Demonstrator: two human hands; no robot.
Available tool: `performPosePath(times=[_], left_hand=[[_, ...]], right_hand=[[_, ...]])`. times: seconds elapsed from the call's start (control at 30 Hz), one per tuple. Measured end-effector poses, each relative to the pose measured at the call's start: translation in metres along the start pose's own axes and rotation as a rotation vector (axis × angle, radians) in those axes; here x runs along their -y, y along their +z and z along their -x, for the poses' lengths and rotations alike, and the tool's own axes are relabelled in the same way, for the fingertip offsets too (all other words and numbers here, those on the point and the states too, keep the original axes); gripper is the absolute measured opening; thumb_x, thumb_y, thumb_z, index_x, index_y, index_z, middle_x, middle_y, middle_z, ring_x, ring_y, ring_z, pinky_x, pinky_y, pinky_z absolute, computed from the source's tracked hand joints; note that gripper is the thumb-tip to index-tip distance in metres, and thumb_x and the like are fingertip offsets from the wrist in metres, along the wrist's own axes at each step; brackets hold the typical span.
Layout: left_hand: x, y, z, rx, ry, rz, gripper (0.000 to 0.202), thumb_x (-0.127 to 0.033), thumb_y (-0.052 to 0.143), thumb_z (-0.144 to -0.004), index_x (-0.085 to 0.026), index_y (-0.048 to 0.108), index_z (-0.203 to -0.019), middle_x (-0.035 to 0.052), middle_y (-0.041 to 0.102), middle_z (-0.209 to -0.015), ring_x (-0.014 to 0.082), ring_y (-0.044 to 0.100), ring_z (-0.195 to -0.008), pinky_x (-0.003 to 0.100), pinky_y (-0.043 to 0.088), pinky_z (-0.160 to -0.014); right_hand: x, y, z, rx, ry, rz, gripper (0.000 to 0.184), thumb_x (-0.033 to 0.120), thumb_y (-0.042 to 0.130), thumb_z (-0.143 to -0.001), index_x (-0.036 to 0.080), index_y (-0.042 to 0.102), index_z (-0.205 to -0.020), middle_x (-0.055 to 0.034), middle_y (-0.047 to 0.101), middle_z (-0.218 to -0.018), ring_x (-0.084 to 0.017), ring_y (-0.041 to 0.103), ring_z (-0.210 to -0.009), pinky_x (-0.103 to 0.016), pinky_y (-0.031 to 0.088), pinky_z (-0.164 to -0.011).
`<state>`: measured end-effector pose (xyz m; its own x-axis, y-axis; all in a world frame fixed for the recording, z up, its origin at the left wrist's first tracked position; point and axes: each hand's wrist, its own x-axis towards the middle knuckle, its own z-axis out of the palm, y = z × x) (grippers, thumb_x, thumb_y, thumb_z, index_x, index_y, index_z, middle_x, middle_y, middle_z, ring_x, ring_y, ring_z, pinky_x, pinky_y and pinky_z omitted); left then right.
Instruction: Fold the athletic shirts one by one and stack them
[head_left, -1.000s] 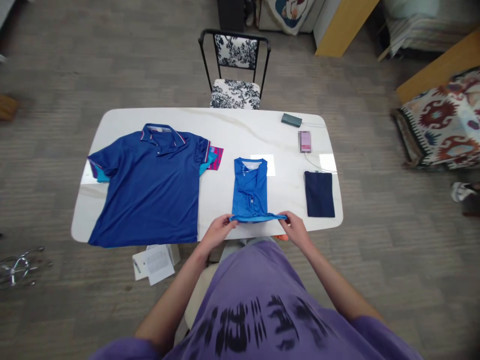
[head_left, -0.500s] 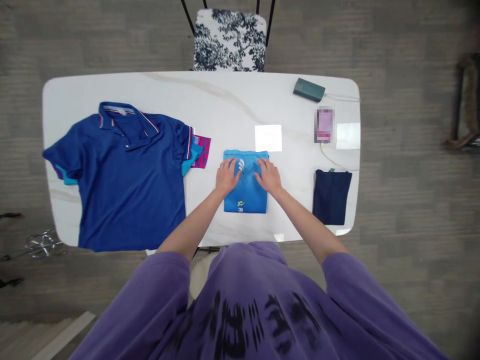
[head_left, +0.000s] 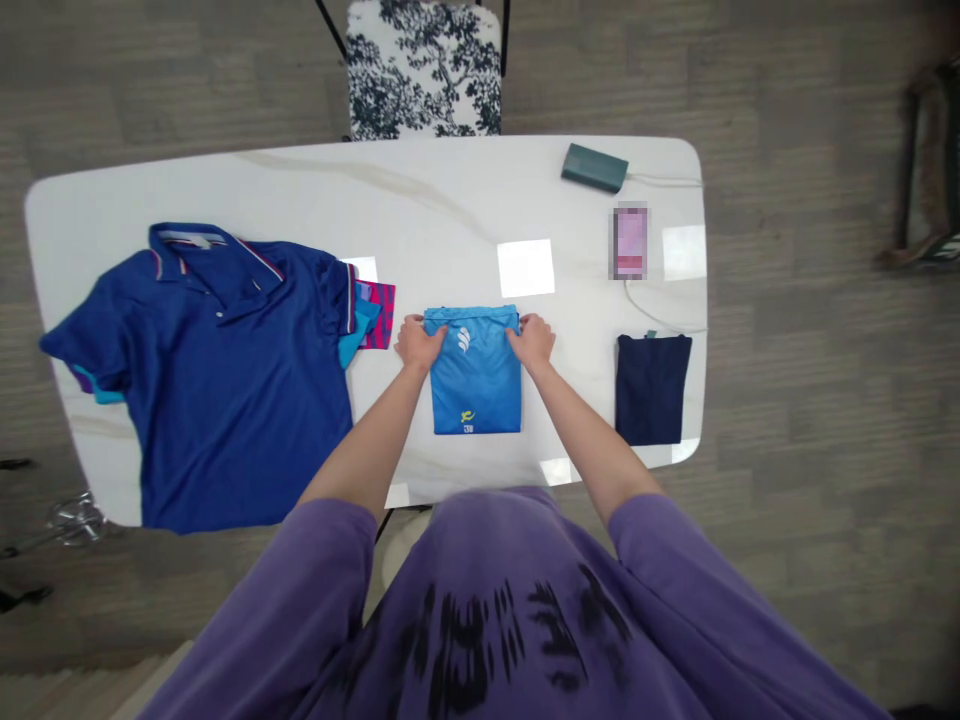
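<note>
A light blue folded shirt (head_left: 480, 375) lies in front of me, with a white emblem near its far edge and a small yellow mark near its close edge. My left hand (head_left: 421, 342) pinches its far left corner, thumb on top and fingers tucked at the side. At the far right corner, my right hand (head_left: 532, 342) grips in the same way. Left of these, a dark blue polo shirt (head_left: 240, 390) is spread out with its collar away from me. Pink patterned cloth (head_left: 383, 316) and light blue cloth (head_left: 358, 338) stick out from under its sleeve.
On the white table (head_left: 420, 220), a folded navy garment (head_left: 652, 390) lies at the right. Beyond it are a pixelated pink phone-like thing (head_left: 630, 243) and a dark green block (head_left: 595, 168) with cables. A patterned chair (head_left: 424, 70) stands past the far edge.
My hands have gone from lying spread on top of the light blue shirt to gripping its two far corners. The camera view has shifted and turned slightly.
</note>
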<state>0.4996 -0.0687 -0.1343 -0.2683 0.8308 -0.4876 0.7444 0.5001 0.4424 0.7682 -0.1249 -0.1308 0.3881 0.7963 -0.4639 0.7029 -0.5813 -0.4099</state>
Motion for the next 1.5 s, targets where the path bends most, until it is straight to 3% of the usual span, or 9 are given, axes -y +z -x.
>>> performPosePath(times=[0.13, 0.33, 0.5, 0.67, 0.87, 1.0, 1.1, 1.33, 1.5], left_hand=[[-0.004, -0.008, 0.002, 0.111, -0.029, 0.122, 0.029, -0.038, 0.089, -0.084, -0.022, 0.069, -0.098, 0.0171, 0.081, -0.119, 0.039, 0.072, -0.13, 0.05, 0.053, -0.114], [0.006, -0.036, 0.076, 0.13, 0.139, 0.389, 0.034, -0.04, 0.078, -0.094, -0.02, 0.066, -0.118, 0.0105, 0.082, -0.123, 0.0226, 0.079, -0.11, 0.034, 0.064, -0.097], [0.034, -0.082, 0.173, 0.214, 0.225, 0.839, 0.055, -0.046, 0.091, -0.083, -0.021, 0.07, -0.126, 0.0119, 0.083, -0.13, 0.0278, 0.08, -0.121, 0.046, 0.066, -0.11], [0.06, -0.128, 0.292, 0.378, 0.347, 0.811, 0.059, -0.06, 0.095, -0.083, -0.023, 0.078, -0.126, 0.0096, 0.084, -0.128, 0.0313, 0.08, -0.123, 0.05, 0.065, -0.114], [0.047, -0.136, 0.423, 0.607, 0.457, 0.568, 0.042, -0.064, 0.089, -0.089, -0.03, 0.069, -0.104, -0.0024, 0.068, -0.086, 0.0198, 0.068, -0.077, 0.032, 0.059, -0.072], [-0.009, -0.101, 0.469, 0.743, 0.515, 0.492, 0.041, -0.067, 0.081, -0.095, -0.03, 0.066, -0.102, -0.0028, 0.064, -0.083, 0.0181, 0.064, -0.074, 0.03, 0.055, -0.067], [-0.066, -0.047, 0.469, 0.777, 0.544, 0.473, 0.042, -0.068, 0.08, -0.097, -0.028, 0.066, -0.102, -0.0029, 0.064, -0.082, 0.0178, 0.064, -0.074, 0.029, 0.055, -0.067], [-0.208, 0.155, 0.354, 0.656, 0.436, 0.529, 0.048, -0.057, 0.084, -0.097, -0.021, 0.065, -0.124, 0.0121, 0.079, -0.128, 0.0272, 0.078, -0.116, 0.04, 0.066, -0.1], [-0.199, 0.229, 0.285, 0.437, 0.285, 0.175, 0.072, -0.045, 0.08, -0.102, -0.014, 0.048, -0.157, 0.0275, 0.06, -0.161, 0.0322, 0.069, -0.143, 0.047, 0.057, -0.12]], right_hand=[[0.007, -0.008, 0.001, 0.142, -0.012, -0.085, 0.021, 0.042, 0.07, -0.1, 0.025, 0.07, -0.112, -0.0099, 0.08, -0.12, -0.034, 0.067, -0.124, -0.06, 0.048, -0.122], [-0.001, -0.029, 0.075, 0.124, -0.187, -0.509, 0.029, 0.048, 0.058, -0.105, 0.027, 0.058, -0.126, -0.0047, 0.079, -0.129, -0.021, 0.071, -0.107, -0.038, 0.057, -0.107], [-0.025, -0.066, 0.182, 0.034, -0.285, -0.744, 0.042, 0.065, 0.062, -0.101, 0.029, 0.053, -0.12, -0.0042, 0.076, -0.122, -0.023, 0.071, -0.107, -0.038, 0.059, -0.101], [-0.077, -0.106, 0.303, -0.059, -0.323, -0.872, 0.049, 0.071, 0.071, -0.097, 0.029, 0.054, -0.114, -0.0024, 0.072, -0.11, -0.024, 0.071, -0.104, -0.038, 0.06, -0.096], [-0.17, -0.173, 0.422, -0.201, -0.272, -0.883, 0.041, 0.064, 0.076, -0.1, 0.029, 0.06, -0.114, -0.0012, 0.07, -0.102, -0.023, 0.07, -0.094, -0.036, 0.058, -0.087], [-0.238, -0.233, 0.445, -0.29, -0.192, -0.828, 0.039, 0.064, 0.077, -0.101, 0.031, 0.062, -0.116, -0.0035, 0.073, -0.103, -0.025, 0.071, -0.095, -0.038, 0.059, -0.084], [-0.291, -0.274, 0.408, -0.327, -0.149, -0.776, 0.042, 0.066, 0.078, -0.099, 0.031, 0.062, -0.116, -0.0044, 0.074, -0.103, -0.025, 0.071, -0.093, -0.036, 0.06, -0.081], [-0.389, -0.318, 0.181, -0.309, -0.137, -0.466, 0.053, 0.064, 0.065, -0.103, 0.022, 0.06, -0.135, -0.0145, 0.079, -0.124, -0.03, 0.075, -0.108, -0.047, 0.065, -0.1], [-0.401, -0.276, 0.092, -0.25, -0.164, 0.004, 0.074, 0.047, 0.058, -0.108, 0.011, 0.047, -0.171, -0.0253, 0.05, -0.179, -0.039, 0.049, -0.165, -0.06, 0.042, -0.137]])
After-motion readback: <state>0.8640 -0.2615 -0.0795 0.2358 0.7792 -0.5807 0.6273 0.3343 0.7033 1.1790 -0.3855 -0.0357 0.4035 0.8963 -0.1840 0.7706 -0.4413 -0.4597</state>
